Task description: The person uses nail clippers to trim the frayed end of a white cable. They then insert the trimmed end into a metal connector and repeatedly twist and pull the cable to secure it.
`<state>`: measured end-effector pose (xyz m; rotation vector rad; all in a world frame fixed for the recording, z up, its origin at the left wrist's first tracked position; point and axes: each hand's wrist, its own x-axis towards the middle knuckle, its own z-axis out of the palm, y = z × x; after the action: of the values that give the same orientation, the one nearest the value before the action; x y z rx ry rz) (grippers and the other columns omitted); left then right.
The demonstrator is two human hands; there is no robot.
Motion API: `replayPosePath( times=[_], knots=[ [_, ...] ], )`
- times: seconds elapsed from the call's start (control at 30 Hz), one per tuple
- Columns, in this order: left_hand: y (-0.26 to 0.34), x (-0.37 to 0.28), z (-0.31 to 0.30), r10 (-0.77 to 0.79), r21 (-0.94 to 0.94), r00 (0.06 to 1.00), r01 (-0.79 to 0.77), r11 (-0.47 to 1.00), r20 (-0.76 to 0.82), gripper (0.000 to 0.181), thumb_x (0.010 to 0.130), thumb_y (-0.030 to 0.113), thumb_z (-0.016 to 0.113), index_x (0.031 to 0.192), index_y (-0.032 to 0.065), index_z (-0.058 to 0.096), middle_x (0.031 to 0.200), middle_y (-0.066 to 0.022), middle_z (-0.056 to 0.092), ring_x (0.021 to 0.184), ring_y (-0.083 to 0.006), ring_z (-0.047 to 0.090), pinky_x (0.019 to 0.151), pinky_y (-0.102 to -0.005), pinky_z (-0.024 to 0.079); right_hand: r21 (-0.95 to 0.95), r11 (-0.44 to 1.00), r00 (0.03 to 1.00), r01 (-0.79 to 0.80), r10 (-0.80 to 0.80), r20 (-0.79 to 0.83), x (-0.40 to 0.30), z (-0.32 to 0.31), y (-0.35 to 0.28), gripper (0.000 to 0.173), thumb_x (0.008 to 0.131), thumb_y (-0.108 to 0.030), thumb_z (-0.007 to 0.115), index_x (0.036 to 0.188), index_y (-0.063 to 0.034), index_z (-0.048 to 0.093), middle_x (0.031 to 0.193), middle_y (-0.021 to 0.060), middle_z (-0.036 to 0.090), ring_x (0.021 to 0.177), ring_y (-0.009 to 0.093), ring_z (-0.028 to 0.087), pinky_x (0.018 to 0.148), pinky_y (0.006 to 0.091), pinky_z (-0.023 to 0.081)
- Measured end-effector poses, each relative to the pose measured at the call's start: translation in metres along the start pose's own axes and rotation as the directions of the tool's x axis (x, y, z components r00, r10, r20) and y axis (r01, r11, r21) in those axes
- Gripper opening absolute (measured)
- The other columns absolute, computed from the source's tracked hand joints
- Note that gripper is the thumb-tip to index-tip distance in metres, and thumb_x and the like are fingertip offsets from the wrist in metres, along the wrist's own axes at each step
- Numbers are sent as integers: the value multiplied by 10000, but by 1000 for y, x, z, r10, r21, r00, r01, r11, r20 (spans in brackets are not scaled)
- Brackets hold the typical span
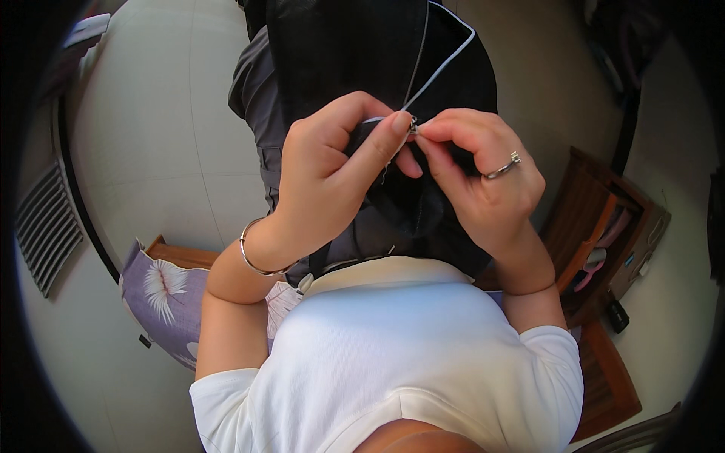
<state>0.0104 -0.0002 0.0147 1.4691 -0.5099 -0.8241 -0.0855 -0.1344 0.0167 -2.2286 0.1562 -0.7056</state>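
Note:
Black fabric lies over my lap, with a thin grey line and a pale piped edge running down it to my fingers. My left hand, a bangle at its wrist, pinches the fabric and the end of the pale edge between thumb and fingers. A small metal piece, perhaps a zipper slider, sits at my left thumb tip. My right hand, wearing a ring, has its thumb and index finger closed on that piece from the other side. Loose white threads hang below my left thumb.
Behind my left arm is a purple patterned cloth over a wooden edge. To the right stands an open wooden cabinet with things inside. A slatted grille is at the far left, and pale tiled floor surrounds my lap.

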Motion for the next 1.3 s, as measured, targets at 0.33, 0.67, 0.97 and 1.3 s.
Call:
replayPosePath(
  times=[0.33, 0.67, 0.97, 1.3],
  knots=[
    [7, 1, 1, 61, 165, 998, -65, 984, 30, 153, 876, 108, 599, 780, -12, 606, 639, -49, 656, 556, -54, 591, 487, -167, 410, 70, 994, 996, -82, 78, 48, 3, -6, -6, 209, 637, 41, 728, 751, -29, 567, 716, 79, 587, 584, 202, 580, 510, 255, 475],
    [20, 6, -9, -101, 142, 980, 77, 987, 173, 142, 851, 66, 611, 757, -40, 623, 592, -51, 605, 528, -73, 587, 466, -179, 408, 226, 970, 981, -93, 50, 189, -2, -9, -3, 216, 659, 64, 695, 785, -18, 540, 738, 93, 572, 602, 209, 563, 521, 260, 470],
    [18, 7, -6, -121, 162, 981, 96, 982, 152, 161, 860, 91, 612, 756, -31, 622, 582, -40, 597, 517, -64, 567, 463, -187, 401, 174, 985, 989, -15, -11, 149, -3, -8, 1, 224, 662, 62, 705, 808, -20, 556, 765, 101, 585, 619, 215, 575, 545, 261, 483],
    [23, 3, -8, -144, -16, 984, 146, 989, 109, 360, 813, 63, 677, 1092, 12, 456, 785, -28, 602, 645, -63, 549, 588, -191, 440, 101, 995, 998, 5, -11, 58, -2, -8, 0, 228, 686, 61, 707, 849, -18, 570, 805, 105, 608, 684, 215, 611, 591, 257, 511]
  ],
)
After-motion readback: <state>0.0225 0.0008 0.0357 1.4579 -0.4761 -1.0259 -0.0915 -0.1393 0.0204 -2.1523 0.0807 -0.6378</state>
